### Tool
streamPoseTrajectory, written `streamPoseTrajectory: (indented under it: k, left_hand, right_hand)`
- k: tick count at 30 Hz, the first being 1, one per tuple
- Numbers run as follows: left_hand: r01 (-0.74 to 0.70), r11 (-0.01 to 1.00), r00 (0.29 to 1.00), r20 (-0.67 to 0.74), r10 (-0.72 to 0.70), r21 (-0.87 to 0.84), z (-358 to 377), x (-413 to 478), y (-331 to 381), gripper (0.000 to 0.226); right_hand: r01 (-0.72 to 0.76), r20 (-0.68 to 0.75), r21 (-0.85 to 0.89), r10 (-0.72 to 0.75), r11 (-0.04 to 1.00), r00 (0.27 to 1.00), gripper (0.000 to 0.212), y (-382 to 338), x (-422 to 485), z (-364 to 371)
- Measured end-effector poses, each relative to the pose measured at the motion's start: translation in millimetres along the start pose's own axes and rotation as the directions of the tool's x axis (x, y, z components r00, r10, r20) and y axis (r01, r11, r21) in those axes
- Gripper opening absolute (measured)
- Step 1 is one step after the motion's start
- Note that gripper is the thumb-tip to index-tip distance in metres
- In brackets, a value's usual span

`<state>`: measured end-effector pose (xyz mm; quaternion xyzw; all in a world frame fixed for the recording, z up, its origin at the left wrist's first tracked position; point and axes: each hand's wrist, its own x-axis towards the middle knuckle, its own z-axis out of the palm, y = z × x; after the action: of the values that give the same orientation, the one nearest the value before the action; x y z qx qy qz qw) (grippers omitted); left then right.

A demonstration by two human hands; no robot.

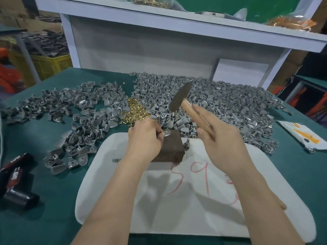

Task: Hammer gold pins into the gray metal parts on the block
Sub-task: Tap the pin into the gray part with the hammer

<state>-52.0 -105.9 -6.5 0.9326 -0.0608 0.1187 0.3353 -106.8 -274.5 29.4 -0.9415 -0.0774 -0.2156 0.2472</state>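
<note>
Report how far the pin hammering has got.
Done: cannot tell which parts are pinned. In hand: left hand holds a gray part on the block, right hand holds the hammer raised. Left: heaps of gray parts and a gold pin pile.

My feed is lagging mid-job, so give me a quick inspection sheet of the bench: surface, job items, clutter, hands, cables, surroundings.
Surface: green table with a white pad, red writing on it, under the work.
Job's things: dark block on the pad; one gray part on top; gold pins piled behind; gray parts heaped left and right; hammer raised.
Clutter: black canisters at left; white and orange packet at right.
Hands: left hand pinches the gray part; right hand grips the hammer's wooden handle.
Cables: nothing seen.
Surroundings: white shelf behind with bagged goods; yellow crate at far left.
</note>
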Motion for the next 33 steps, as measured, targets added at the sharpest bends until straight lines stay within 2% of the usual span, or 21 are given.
streamPoseTrajectory:
  k: [3,6,10,13,19,22,33]
  left_hand:
    - [0.009,1.000,1.000,0.005,-0.009,-0.007,0.1,-0.8,1.5,0.016]
    - [0.018,1.000,1.000,0.010,-0.018,0.006,0.2,0.1,0.9,0.005]
    - [0.008,1.000,1.000,0.002,-0.008,0.024,0.0,0.7,-0.2,0.009]
    - [-0.006,0.999,1.000,0.018,0.005,0.039,-0.7,1.5,0.1,0.021]
    - [-0.018,0.999,1.000,0.009,0.018,0.036,-0.6,0.7,0.4,0.031]
    - [-0.017,1.000,1.000,0.005,0.017,0.024,-0.5,0.9,0.8,0.025]
    - [-0.014,1.000,1.000,-0.010,0.014,0.003,1.7,0.7,-1.2,0.022]
  right_hand:
    - [0.042,0.050,0.018,-0.042,0.999,0.998,0.063,-7.1,4.0,8.1]
    - [-0.027,0.100,-0.124,0.040,0.992,0.994,0.036,-9.7,18.1,25.5]
    - [-0.093,0.154,-0.140,0.114,0.986,0.981,0.015,-23.3,32.7,44.7]
    - [-0.100,0.151,-0.188,0.129,0.977,0.980,0.012,-28.8,40.1,52.9]
    - [-0.085,0.144,-0.209,0.116,0.974,0.983,0.016,-28.6,45.8,57.0]
    - [-0.081,0.161,-0.199,0.114,0.977,0.980,0.023,-27.8,48.5,58.2]
    - [-0.057,0.169,-0.175,0.087,0.983,0.982,0.013,-23.0,44.5,62.1]
